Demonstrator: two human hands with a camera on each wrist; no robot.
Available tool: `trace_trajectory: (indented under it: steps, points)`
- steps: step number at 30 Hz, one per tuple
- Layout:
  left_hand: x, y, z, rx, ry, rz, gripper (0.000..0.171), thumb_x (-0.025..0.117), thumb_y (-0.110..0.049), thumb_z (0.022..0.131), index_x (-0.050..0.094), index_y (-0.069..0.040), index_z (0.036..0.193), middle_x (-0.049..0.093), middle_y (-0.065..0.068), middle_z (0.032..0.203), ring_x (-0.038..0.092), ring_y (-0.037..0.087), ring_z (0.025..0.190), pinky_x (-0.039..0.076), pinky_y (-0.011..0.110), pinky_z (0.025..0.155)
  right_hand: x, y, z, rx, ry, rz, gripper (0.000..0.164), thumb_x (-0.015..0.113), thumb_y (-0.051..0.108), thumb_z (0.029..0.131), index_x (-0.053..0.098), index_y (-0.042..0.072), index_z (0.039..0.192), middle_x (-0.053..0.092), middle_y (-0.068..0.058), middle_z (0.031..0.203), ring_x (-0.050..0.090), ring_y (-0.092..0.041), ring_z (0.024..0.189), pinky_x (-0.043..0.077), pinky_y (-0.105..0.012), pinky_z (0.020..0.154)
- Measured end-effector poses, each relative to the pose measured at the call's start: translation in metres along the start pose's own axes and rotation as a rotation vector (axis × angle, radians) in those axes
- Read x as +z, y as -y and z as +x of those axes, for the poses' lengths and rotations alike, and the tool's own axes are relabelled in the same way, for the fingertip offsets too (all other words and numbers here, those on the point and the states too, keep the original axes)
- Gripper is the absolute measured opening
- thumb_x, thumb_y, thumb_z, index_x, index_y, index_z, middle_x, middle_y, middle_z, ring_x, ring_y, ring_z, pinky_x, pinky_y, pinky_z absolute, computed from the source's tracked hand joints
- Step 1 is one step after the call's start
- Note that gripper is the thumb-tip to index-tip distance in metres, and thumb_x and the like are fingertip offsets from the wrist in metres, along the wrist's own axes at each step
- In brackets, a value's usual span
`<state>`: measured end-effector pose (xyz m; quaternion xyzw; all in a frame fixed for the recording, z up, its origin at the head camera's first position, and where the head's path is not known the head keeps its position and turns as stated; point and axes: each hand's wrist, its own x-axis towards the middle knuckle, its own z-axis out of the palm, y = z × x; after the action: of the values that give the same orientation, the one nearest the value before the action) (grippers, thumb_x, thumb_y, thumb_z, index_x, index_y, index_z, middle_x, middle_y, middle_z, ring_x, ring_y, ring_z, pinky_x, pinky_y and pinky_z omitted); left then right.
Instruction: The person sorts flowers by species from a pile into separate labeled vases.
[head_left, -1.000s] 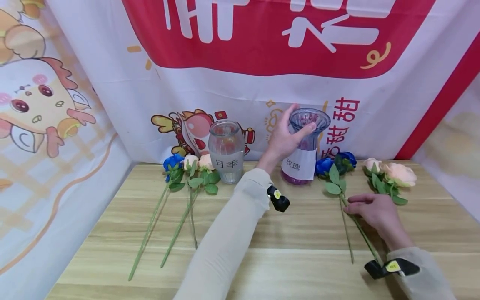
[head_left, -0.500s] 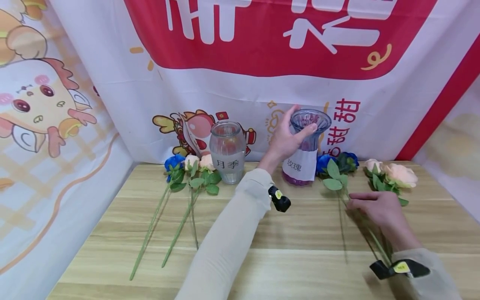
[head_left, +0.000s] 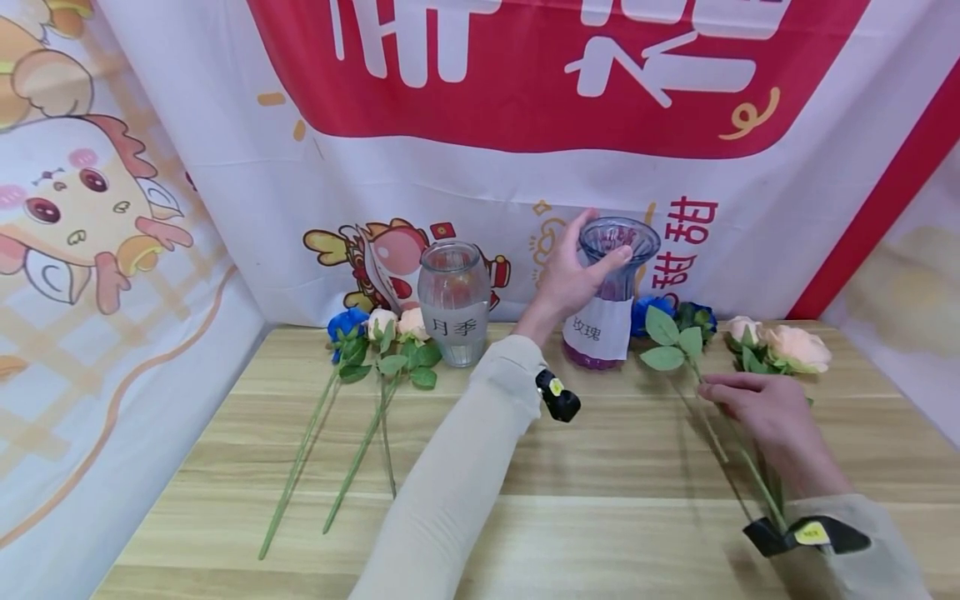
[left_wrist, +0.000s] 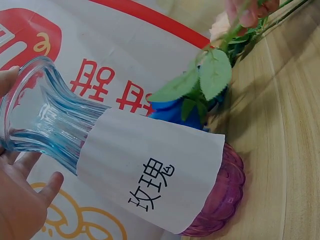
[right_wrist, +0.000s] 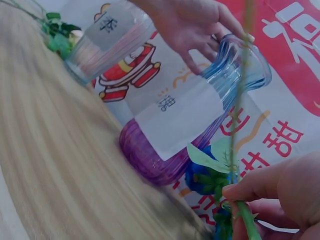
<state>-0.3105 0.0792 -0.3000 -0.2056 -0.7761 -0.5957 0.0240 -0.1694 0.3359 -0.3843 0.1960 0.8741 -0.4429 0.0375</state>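
My left hand (head_left: pixel 572 279) grips the flared rim and neck of a glass vase (head_left: pixel 617 286), thumb in front. The vase is bluish at the top and purple at the base, with a white paper label (left_wrist: pixel 150 170). My right hand (head_left: pixel 765 408) pinches the green stem of a blue rose (head_left: pixel 649 317) between thumb and fingertips; its leaves (head_left: pixel 664 340) stand a little above the table. The bloom lies partly behind the vase and leaves. A second blue rose (head_left: pixel 696 317) is close beside it. In the right wrist view, the pinched stem (right_wrist: pixel 245 215) shows small thorns.
A clear labelled vase (head_left: pixel 453 304) stands to the left. Left of it lie a blue rose (head_left: pixel 347 325) and pale pink flowers (head_left: pixel 382 323) on long stems. More pale pink flowers (head_left: pixel 798 348) lie at the right. A printed cloth (head_left: pixel 487 175) hangs behind the wooden table (head_left: pixel 540 533).
My right hand has shifted slightly right, lifting the pinched stem, whose leaves now stand higher. A second stem beside it has swung aside. My left hand has stayed on the vase.
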Motion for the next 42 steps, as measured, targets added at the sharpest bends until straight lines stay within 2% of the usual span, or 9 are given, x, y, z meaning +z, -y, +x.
trace_trajectory:
  steps: [2,4,7,14,23,30,33,38,42]
  points:
    - [0.001,0.0,0.0,0.001,0.001,0.002,0.083,0.073,-0.05,0.097,0.032,-0.034,0.166,0.036,-0.007,0.171,0.041,0.023,0.153,0.04,0.059,0.123,0.0,0.001,0.0,-0.01,-0.032,0.041,0.06,0.076,0.047,0.097,0.067,0.01,0.143,0.077,0.007,0.114,0.061,-0.009,0.099,0.058,-0.023,0.074]
    - [0.001,0.001,0.0,0.002,0.002,0.003,0.083,0.073,-0.05,0.097,0.032,-0.034,0.166,0.035,-0.007,0.171,0.041,0.022,0.154,0.04,0.058,0.123,0.0,0.002,0.0,-0.021,-0.057,0.099,0.058,0.078,0.043,0.096,0.068,0.008,0.142,0.073,0.021,0.097,0.062,0.0,0.09,0.059,-0.021,0.073]
    - [0.002,0.001,0.0,0.002,0.002,0.003,0.083,0.074,-0.05,0.097,0.032,-0.034,0.166,0.035,-0.008,0.171,0.04,0.021,0.154,0.04,0.058,0.124,0.0,0.005,-0.002,-0.018,-0.078,0.186,0.053,0.08,0.039,0.095,0.071,0.009,0.138,0.068,0.031,0.084,0.063,0.006,0.083,0.06,-0.02,0.073]
    - [0.004,0.001,0.001,0.01,0.007,0.003,0.083,0.074,-0.05,0.097,0.032,-0.033,0.167,0.036,-0.007,0.17,0.042,0.022,0.152,0.041,0.057,0.123,0.0,0.008,-0.006,-0.012,-0.094,0.303,0.021,0.087,0.035,0.09,0.085,0.028,0.11,0.071,0.032,0.08,0.065,0.009,0.078,0.059,-0.017,0.068]
    - [0.006,-0.001,0.001,-0.001,0.006,0.006,0.083,0.074,-0.05,0.096,0.031,-0.035,0.166,0.038,-0.007,0.169,0.045,0.022,0.15,0.043,0.057,0.122,0.0,0.007,-0.009,-0.002,-0.103,0.271,0.039,0.088,0.042,0.087,0.082,0.024,0.121,0.069,0.035,0.083,0.064,0.009,0.082,0.059,-0.018,0.072]
    - [0.006,-0.002,0.001,-0.001,0.007,0.005,0.083,0.074,-0.049,0.097,0.032,-0.033,0.166,0.037,-0.006,0.17,0.044,0.022,0.151,0.042,0.056,0.123,0.0,0.013,-0.012,-0.017,-0.133,0.38,0.04,0.092,0.041,0.082,0.084,0.025,0.117,0.072,0.034,0.085,0.063,0.008,0.083,0.058,-0.017,0.068]
    - [0.005,-0.002,0.002,-0.001,0.002,0.001,0.082,0.074,-0.048,0.097,0.033,-0.032,0.166,0.037,-0.005,0.169,0.044,0.023,0.151,0.042,0.056,0.122,0.0,0.017,-0.013,-0.018,-0.134,0.386,0.044,0.092,0.042,0.082,0.083,0.023,0.121,0.072,0.034,0.086,0.064,0.008,0.083,0.059,-0.016,0.069]
    - [0.002,-0.002,0.002,-0.003,-0.006,-0.005,0.081,0.074,-0.046,0.098,0.033,-0.032,0.166,0.037,-0.005,0.169,0.044,0.022,0.151,0.042,0.055,0.122,0.002,0.02,-0.014,-0.04,-0.122,0.398,0.029,0.091,0.038,0.085,0.085,0.028,0.112,0.073,0.031,0.086,0.065,0.008,0.082,0.058,-0.015,0.068]
    - [0.001,-0.002,0.002,-0.002,-0.002,-0.017,0.082,0.074,-0.045,0.098,0.032,-0.03,0.167,0.036,-0.005,0.17,0.043,0.022,0.152,0.042,0.055,0.123,0.002,0.022,-0.016,-0.048,-0.108,0.505,0.021,0.093,0.029,0.083,0.087,0.027,0.104,0.076,0.025,0.083,0.067,0.008,0.078,0.057,-0.015,0.065]
